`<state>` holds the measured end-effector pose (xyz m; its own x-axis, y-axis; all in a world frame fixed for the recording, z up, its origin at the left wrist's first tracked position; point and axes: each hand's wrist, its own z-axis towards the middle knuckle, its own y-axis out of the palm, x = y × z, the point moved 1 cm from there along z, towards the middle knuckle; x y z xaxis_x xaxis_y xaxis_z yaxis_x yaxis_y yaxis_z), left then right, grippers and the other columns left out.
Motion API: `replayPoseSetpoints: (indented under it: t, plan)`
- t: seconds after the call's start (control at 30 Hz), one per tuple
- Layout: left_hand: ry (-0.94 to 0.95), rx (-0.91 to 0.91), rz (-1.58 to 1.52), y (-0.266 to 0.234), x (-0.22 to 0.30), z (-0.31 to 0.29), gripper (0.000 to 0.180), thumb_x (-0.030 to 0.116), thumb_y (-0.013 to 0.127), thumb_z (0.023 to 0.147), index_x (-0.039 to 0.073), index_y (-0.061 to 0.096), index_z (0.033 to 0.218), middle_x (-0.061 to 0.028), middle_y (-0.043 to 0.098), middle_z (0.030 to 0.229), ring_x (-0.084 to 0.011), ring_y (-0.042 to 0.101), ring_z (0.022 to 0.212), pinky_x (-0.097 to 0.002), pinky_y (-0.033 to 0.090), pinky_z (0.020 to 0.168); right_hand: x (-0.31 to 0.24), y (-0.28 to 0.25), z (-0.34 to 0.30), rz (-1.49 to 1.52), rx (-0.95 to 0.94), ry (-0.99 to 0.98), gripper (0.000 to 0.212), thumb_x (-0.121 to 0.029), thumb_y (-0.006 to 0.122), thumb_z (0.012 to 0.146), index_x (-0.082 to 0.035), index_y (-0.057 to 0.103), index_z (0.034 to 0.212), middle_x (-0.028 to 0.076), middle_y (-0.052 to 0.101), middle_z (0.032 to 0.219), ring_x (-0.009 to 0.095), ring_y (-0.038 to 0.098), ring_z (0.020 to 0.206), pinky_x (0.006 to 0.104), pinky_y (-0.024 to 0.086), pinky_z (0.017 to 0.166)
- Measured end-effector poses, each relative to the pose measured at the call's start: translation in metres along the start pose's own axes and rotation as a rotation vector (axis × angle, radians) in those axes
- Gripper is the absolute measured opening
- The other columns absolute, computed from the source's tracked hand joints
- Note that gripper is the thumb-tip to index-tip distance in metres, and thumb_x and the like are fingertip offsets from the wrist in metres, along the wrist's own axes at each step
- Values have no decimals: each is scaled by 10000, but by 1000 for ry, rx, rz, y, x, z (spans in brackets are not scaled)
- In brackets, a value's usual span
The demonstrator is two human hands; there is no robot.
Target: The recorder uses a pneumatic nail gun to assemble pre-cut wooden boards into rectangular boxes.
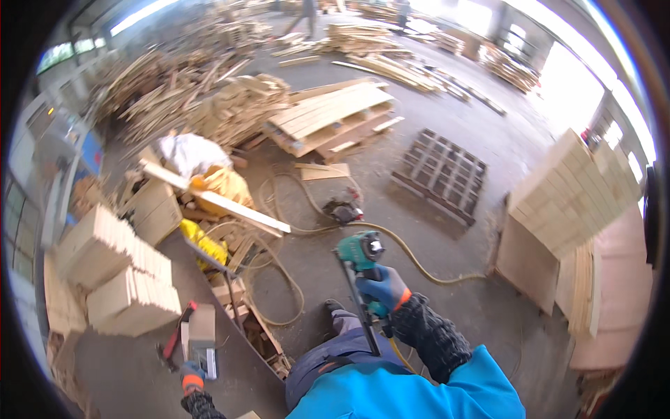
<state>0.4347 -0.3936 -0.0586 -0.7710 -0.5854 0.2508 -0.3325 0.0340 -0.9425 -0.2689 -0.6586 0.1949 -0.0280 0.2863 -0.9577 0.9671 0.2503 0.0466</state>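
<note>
My right hand [385, 287], in a blue-grey glove with an orange cuff, is wrapped round the grip of a teal and black nail gun [361, 251]. The tool is held up in front of my body, with a hose below it. At the lower left, my gloved left hand [192, 375] reaches down to the dark tabletop [132, 359]. It is beside a small silvery-white pack [207, 361], perhaps nail strips, at the end of a brown cardboard piece [202, 325]. Its fingers are too small to make out. A red-handled hammer [174, 339] lies close by.
Stacked wooden blocks [132, 300] stand on the table's left. Scrap wood and yellow sacks [227, 187] lie beyond it. A pale hose [412, 255] loops across the floor. A dark pallet [443, 174] lies ahead; tall wood stacks [569, 199] stand right. A person [307, 15] is far off.
</note>
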Motion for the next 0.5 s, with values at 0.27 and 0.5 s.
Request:
replayPoseSetpoints:
  t: [0.27, 0.5]
  plan:
    - [-183, -65, -52, -1, -8, -33, 220, 75, 867, 764, 36, 787, 965, -167, 785, 855, -299, 768, 834, -468, 581, 741, -2, 1, -2, 56, 16, 88, 208, -201, 773, 957, -26, 704, 1045, 0, 633, 792, 103, 599, 680, 298, 495, 625]
    - [-135, 5, -179, -1, -27, -39, 290, 105, 937, 713, 13, 783, 940, -160, 797, 893, -280, 762, 837, -435, 602, 770, -9, 8, 0, 26, 4, 82, 221, -210, 773, 954, -32, 698, 1062, 7, 643, 799, 114, 607, 676, 310, 505, 629]
